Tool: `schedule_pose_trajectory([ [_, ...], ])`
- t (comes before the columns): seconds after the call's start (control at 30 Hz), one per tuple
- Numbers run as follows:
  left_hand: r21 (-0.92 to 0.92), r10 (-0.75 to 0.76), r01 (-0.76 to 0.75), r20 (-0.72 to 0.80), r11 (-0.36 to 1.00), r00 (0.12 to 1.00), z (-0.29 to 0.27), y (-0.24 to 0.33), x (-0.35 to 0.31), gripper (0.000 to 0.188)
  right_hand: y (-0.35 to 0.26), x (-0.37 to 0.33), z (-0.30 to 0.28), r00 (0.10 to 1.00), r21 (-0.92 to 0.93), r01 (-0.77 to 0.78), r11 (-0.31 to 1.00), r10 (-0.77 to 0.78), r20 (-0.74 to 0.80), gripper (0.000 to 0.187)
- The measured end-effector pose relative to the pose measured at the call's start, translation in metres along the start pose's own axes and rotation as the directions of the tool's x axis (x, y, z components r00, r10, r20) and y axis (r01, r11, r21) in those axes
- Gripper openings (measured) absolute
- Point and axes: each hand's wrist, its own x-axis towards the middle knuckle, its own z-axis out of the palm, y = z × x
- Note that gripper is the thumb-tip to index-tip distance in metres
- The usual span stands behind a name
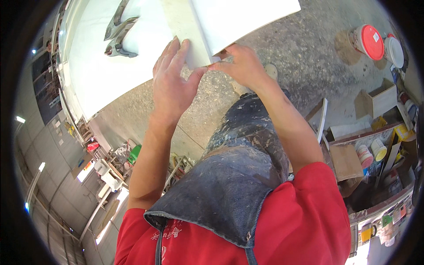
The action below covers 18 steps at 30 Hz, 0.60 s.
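Observation:
A large white panel (247, 15) lies in front of me, with a pale cream strip (187, 33) running across it to the near edge. My left hand (174, 81) rests with stretched fingers on the left side of this strip, its thumb out toward the strip's near end. At that same end my right hand (240, 66) pinches the corner between thumb and fingers, which partly hide it. Two dark grey spring clamps (120, 37) lie on the panel, left of the strip.
Red-lidded (372, 42) and white-lidded (393, 52) buckets stand on the speckled floor at the far right. Nearer on the right are an open box (382, 97), a cardboard piece (346, 161) and shelving with tubs. Mixed clutter, with a green item (134, 153), is at the left.

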Motion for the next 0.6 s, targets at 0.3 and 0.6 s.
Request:
schedule_pose_trajectory([
  [0.3,-0.021,0.002,-0.002,-0.031,1.0,1.0,-0.001,0.004,-0.005,0.071,0.0,-0.002,0.001,0.998,-0.12,-0.045,0.992,0.05,0.04,0.052],
  [0.6,-0.04,-0.179,0.176,-0.098,0.984,0.979,-0.059,-0.065,-0.017,0.069,-0.01,-0.016,0.011,0.987,-0.431,-0.142,0.891,0.093,-0.132,0.06],
])
